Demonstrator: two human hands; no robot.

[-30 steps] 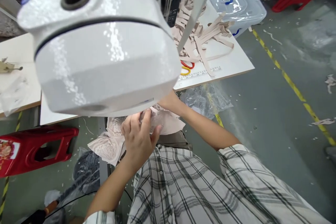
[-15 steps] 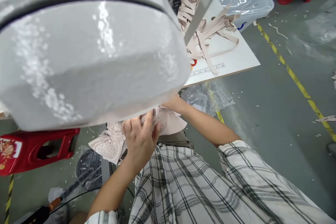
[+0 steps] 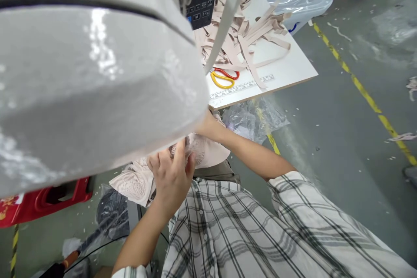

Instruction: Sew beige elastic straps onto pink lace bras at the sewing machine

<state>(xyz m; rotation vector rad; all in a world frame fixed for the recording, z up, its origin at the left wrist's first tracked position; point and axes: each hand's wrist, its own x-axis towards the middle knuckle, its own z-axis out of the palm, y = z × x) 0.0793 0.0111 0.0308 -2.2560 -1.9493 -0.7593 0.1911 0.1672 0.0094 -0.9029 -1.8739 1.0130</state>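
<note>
Left hand [image 3: 171, 178] grip pinching pale lace fabric [image 3: 137, 180]; right hand grip hidden, can't tell.
Glossy white machine head [image 3: 94, 78] overhangs; flat beige straps [image 3: 241, 39] far right on bench [image 3: 293, 71].

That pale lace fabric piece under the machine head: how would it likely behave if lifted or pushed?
The lace fabric piece droops in folds off the edge, so it is probably floppy and light. Under the left hand it bunches, so a push would likely crumple it, not slide it. The openwork lace looks apt to snag.
</note>
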